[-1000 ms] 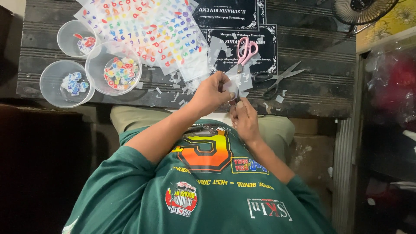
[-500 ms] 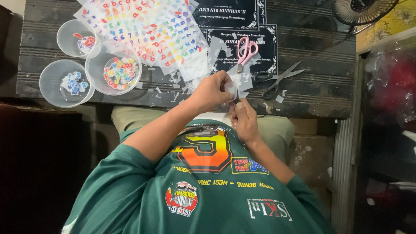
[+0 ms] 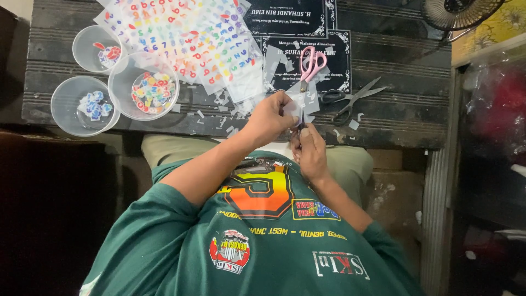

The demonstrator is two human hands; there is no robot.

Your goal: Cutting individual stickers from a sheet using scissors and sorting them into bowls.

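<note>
Barely shifted since half a second ago, both hands at the near edge of the table (image 3: 394, 129). Left hand (image 3: 268, 118) pinching a clear sticker scrap (image 3: 296, 105), lying just to the far right of that grip. Right hand (image 3: 312, 151) closest, directly on its near side, fingers curled; whether clamped on anything, impossible to tell. Pink-handled scissors (image 3: 310, 66) farther off.

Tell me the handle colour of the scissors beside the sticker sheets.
Pink handles on the scissors, seen in the head view.
</note>
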